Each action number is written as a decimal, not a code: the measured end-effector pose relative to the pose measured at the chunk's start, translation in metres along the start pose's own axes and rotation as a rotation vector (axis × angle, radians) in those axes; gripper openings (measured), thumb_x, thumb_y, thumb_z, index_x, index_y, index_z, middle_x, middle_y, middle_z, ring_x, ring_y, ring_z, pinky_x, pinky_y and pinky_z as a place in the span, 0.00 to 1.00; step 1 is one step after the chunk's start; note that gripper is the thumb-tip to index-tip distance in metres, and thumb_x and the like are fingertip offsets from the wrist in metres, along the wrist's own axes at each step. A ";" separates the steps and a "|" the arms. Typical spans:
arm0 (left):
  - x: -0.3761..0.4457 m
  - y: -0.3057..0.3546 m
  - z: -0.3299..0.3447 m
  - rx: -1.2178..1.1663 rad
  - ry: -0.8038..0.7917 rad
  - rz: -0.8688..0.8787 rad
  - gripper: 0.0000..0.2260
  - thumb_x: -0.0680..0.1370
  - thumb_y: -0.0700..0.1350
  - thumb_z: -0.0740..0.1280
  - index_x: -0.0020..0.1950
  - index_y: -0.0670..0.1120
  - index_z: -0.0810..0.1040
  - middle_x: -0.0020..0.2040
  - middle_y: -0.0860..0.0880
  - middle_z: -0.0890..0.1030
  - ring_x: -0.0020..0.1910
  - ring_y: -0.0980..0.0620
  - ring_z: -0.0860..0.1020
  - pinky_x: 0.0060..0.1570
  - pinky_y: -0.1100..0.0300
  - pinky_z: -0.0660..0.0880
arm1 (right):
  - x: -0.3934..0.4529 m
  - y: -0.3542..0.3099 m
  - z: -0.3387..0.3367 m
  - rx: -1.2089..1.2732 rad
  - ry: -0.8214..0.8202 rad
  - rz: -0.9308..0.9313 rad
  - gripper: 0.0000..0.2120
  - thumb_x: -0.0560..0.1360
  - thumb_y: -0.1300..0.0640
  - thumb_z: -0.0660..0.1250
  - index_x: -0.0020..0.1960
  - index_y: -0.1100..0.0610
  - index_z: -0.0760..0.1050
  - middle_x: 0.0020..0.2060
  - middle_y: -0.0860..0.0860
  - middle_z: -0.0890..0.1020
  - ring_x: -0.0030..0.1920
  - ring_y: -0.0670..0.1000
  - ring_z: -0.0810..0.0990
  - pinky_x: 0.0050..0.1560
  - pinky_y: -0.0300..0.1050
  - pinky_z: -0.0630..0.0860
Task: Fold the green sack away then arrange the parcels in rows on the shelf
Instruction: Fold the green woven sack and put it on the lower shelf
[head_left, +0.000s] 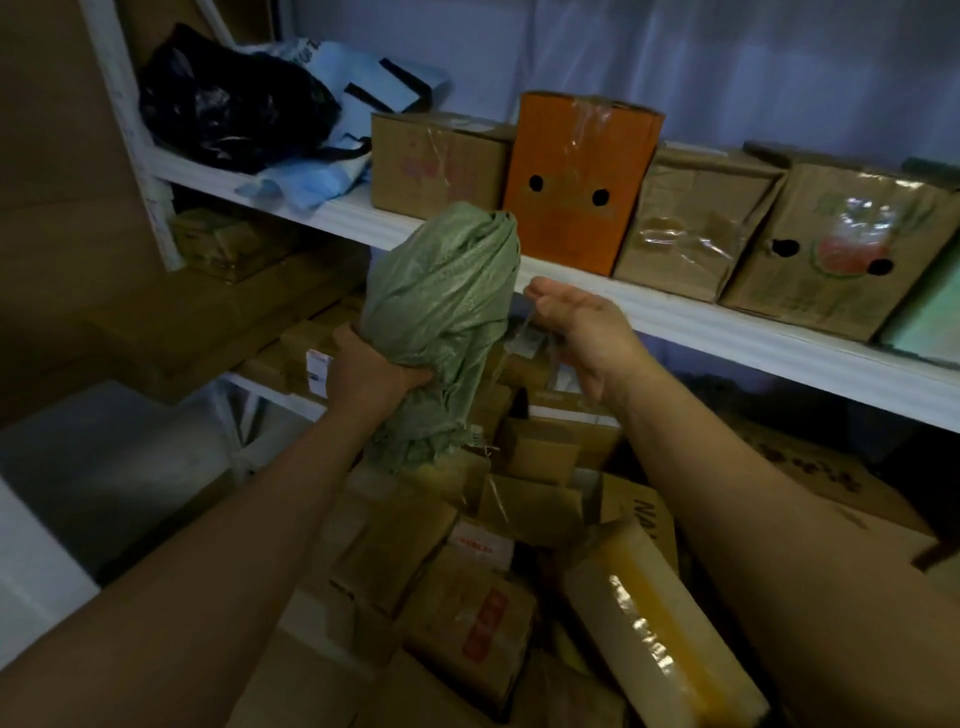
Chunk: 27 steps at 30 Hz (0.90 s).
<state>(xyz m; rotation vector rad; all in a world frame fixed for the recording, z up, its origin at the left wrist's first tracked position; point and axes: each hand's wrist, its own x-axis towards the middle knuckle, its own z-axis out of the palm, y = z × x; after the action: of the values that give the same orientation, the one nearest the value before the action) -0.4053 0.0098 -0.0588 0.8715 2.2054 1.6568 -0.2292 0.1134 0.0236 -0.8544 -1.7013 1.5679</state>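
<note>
Left hand (371, 371) grips the bunched sack (441, 312) low, its length standing upright; right hand (582, 338), loosely open, hovers just beside it, pinching nothing certain.

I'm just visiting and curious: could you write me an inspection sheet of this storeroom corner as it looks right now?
Surface: white shelf carries a row of boxes.
Job's things: green sack bunched upright; parcels heaped loosely below.
Clutter: black bag and blue bag at the shelf's left end; orange box among brown ones.
Hands: left hand grips the sack's lower part; right hand beside it, fingers relaxed, a thin strand hanging near it.
Cables: nothing seen.
Surroundings: pale wall behind; dim light.
</note>
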 end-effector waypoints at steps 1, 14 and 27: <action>0.006 -0.008 0.000 0.008 0.004 0.007 0.54 0.53 0.59 0.80 0.72 0.41 0.62 0.69 0.43 0.71 0.65 0.43 0.72 0.64 0.47 0.72 | 0.006 0.011 0.012 -0.010 -0.045 0.017 0.18 0.79 0.62 0.59 0.69 0.57 0.69 0.63 0.50 0.76 0.63 0.50 0.73 0.57 0.42 0.73; 0.076 -0.088 0.021 0.017 0.233 0.179 0.45 0.70 0.63 0.70 0.77 0.45 0.51 0.75 0.43 0.63 0.72 0.43 0.65 0.70 0.43 0.65 | 0.070 0.104 0.090 -0.030 -0.124 0.013 0.23 0.77 0.60 0.65 0.71 0.54 0.65 0.57 0.44 0.74 0.55 0.43 0.73 0.41 0.23 0.73; 0.085 -0.204 0.058 0.436 -0.523 -0.153 0.38 0.68 0.52 0.76 0.74 0.46 0.63 0.73 0.46 0.67 0.69 0.47 0.68 0.61 0.63 0.65 | 0.092 0.219 0.106 -1.148 -0.103 -0.147 0.28 0.75 0.46 0.65 0.73 0.40 0.60 0.70 0.55 0.56 0.71 0.59 0.58 0.69 0.60 0.61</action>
<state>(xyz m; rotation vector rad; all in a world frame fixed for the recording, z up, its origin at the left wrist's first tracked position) -0.5051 0.0700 -0.2552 1.0585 2.1962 0.7644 -0.3628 0.1441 -0.1979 -1.1125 -2.6694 0.4163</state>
